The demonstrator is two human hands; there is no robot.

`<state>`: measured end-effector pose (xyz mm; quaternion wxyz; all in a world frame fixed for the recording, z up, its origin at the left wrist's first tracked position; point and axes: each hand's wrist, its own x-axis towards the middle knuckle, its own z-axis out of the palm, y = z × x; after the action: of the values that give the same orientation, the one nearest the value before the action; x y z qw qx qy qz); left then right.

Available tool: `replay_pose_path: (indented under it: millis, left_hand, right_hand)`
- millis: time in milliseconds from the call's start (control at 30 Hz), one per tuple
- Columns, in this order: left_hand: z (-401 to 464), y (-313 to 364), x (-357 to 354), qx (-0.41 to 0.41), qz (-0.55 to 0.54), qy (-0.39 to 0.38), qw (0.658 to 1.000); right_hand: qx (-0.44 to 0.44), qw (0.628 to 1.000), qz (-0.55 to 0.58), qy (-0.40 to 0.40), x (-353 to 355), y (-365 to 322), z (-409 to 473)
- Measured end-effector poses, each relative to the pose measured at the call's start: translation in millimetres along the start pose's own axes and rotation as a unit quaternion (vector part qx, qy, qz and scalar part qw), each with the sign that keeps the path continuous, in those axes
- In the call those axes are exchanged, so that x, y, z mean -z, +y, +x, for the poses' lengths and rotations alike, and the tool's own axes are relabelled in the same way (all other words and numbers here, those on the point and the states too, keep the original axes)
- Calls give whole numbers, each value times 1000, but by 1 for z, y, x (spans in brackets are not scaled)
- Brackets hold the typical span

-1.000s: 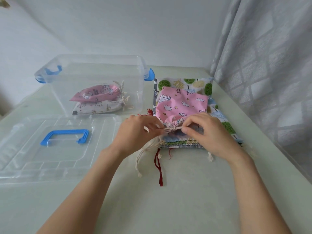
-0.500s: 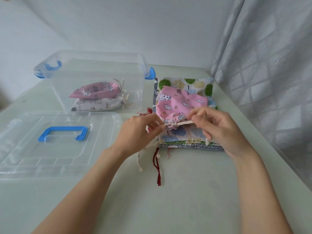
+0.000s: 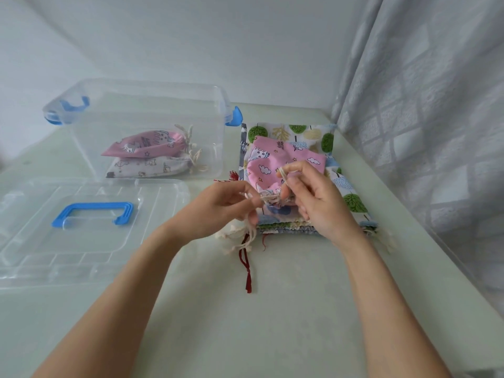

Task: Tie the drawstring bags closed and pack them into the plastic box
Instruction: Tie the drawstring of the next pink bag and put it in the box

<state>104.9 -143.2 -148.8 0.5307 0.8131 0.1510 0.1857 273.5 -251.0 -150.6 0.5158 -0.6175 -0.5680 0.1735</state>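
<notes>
Pink bag between hands, left hand, right hand pinching drawstring

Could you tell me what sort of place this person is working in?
Probably a room in a home, at a pale green tabletop set in a corner. A plain white wall stands behind, a grey patterned curtain hangs at the right, and a clear plastic storage box holds fabric bags.

Two bare forearms enter from the lower frame; left hand and right hand wear nothing.
</notes>
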Motion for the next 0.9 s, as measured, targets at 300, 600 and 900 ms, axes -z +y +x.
replay_pose_path:
  millis: [300,600,900]
  left_hand:
    - [-9,11,10,-30,-89,-24,995]
    - [-5,-1,1,-69,102,-6,992]
    - [-2,-1,-5,-118,235,48,964]
  right_hand:
    - [-53,997,-40,-47,-1,8,-1]
    - [-71,997,-4,-26,-14,3,-2]
    - [-89,992,82,-20,-23,-11,-2]
